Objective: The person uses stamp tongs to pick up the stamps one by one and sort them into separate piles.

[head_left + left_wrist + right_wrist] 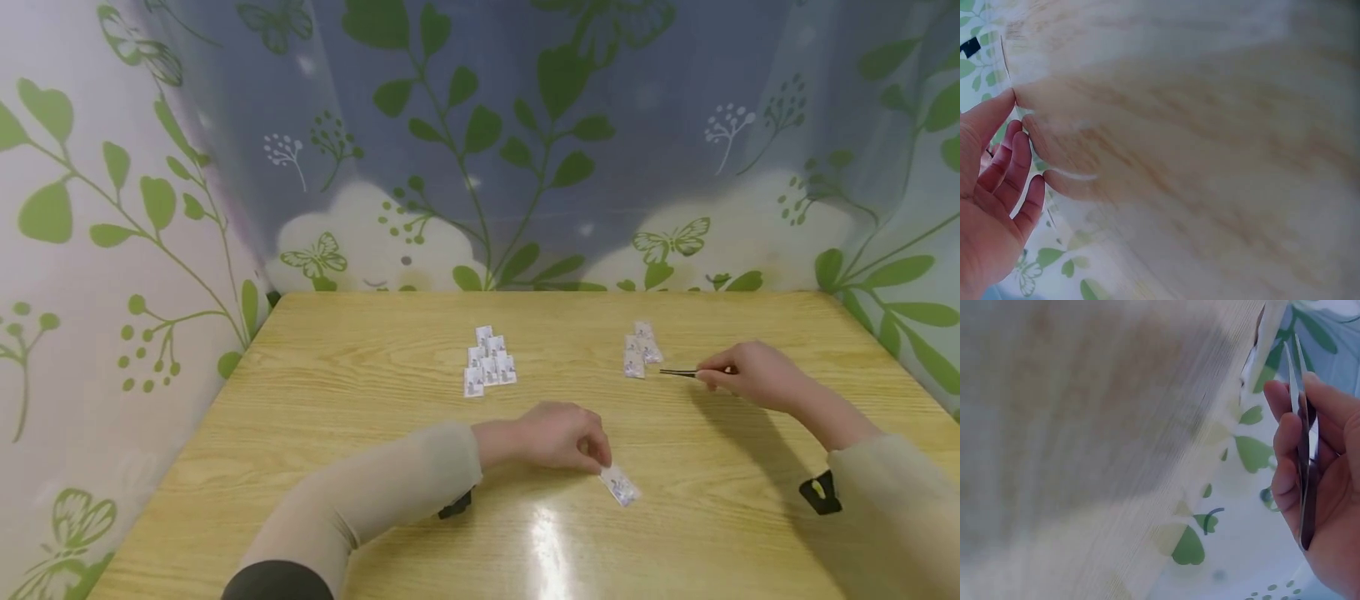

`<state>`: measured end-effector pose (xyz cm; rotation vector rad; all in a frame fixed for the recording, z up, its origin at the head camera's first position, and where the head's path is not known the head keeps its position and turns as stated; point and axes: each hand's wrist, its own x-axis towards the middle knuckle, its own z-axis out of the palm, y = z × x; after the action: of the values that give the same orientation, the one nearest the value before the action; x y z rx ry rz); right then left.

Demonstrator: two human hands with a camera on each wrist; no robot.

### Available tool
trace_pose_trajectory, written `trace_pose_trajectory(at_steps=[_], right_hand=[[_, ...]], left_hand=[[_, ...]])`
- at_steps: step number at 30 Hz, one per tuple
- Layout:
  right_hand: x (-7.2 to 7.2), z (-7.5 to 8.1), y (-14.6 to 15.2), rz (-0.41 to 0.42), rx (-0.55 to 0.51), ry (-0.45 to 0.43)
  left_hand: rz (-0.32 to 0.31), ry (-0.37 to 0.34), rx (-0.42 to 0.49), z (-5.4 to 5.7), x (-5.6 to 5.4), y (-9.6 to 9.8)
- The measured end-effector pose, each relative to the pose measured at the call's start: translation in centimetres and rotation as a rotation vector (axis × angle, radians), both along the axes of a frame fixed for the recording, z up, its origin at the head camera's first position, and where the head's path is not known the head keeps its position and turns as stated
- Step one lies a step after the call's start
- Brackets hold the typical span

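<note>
In the head view my left hand (pixel 564 437) is low over the table, its bent fingers holding the upper end of a small white printed packet (pixel 620 487) at the fingertips. The left wrist view shows that hand (pixel 1000 181) with its fingertips close to the tabletop; the packet is hidden there. My right hand (pixel 753 377) grips a pair of metal tweezers (pixel 1305 462), their two tips slightly apart with nothing between them. In the head view those tweezers point left, just right of a small group of packets (pixel 634 363).
A larger cluster of similar packets (pixel 489 370) lies overlapping left of centre on the wooden table (pixel 337 400). Behind the table hangs a leaf-patterned curtain (pixel 517 167). Light glares off the tabletop near the front.
</note>
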<state>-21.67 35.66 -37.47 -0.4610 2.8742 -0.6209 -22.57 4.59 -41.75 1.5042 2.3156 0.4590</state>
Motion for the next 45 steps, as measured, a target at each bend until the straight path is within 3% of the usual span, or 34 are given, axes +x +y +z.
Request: trace_pose_trajectory(at_steps=[4, 11, 19, 25, 41, 45], right_hand=[[2.0, 0.0, -0.4, 0.04, -0.055, -0.046], [5.1, -1.0, -2.1, 0.209, -0.128, -0.124], [6.9, -1.8, -3.6, 0.31, -0.241, -0.24], [7.2, -2.2, -4.1, 0.339, -0.3, -0.275], [6.2, -2.7, -4.9, 0.395, -0.307, -0.183], [6.2, -2.5, -5.3, 0.409, -0.321, -0.196]], left_hand=[[0.015, -0.01, -0.006, 0.1, 0.1, -0.1], [0.021, -0.011, -0.004, 0.2, 0.3, -0.2], [0.017, -0.003, 0.001, 0.0, 0.3, -0.3], [0.019, 0.004, -0.007, 0.1, 0.4, -0.4], [0.019, 0.019, -0.009, 0.3, 0.5, -0.2], [0.009, 0.033, -0.009, 0.4, 0.5, -0.1]])
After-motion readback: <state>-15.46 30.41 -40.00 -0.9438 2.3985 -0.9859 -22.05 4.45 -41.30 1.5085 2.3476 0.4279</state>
